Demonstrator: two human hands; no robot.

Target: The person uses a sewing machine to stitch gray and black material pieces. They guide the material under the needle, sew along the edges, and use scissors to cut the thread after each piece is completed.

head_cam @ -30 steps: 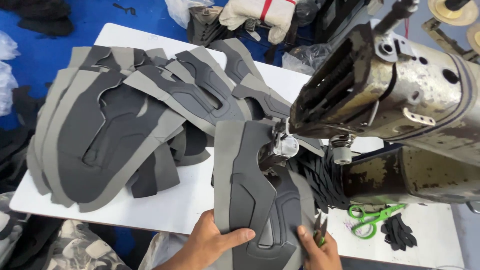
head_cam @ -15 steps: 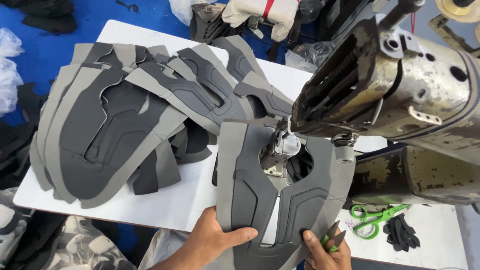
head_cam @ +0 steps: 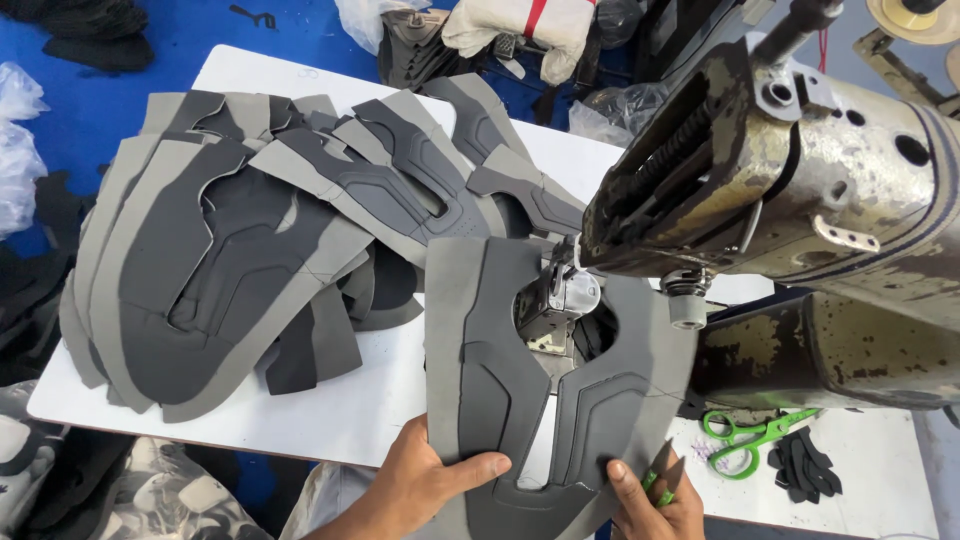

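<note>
Holding a grey shoe panel [head_cam: 545, 390] at the near edge of the white table [head_cam: 330, 410], the person has the left hand [head_cam: 425, 480] under and over its lower left lobe, thumb pressed flat across the top face so the piece is pinched between thumb and fingers. The right hand [head_cam: 650, 500] presses down on the lower right lobe with fingers laid on the surface, and a small green tool [head_cam: 655, 485] is tucked in that hand; whether those fingers close around the panel's edge cannot be told. The panel is U-shaped, light grey at the rim with darker grey overlays, and its open notch sits around the metal foot [head_cam: 560, 300] of the sewing machine [head_cam: 790, 190], whose heavy worn arm reaches over the right half of the table. So the piece runs from the two hands at the near edge up to the foot near the table's middle. To the left, a big fanned pile of matching panels [head_cam: 230, 260] covers most of the left half, reaching close to the left edge and the far left corner. A bare white strip lies between that pile and the held piece, widening toward the near edge. Green scissors [head_cam: 750, 440] and dark scraps [head_cam: 800, 465] lie near the near right corner, under the machine.
</note>
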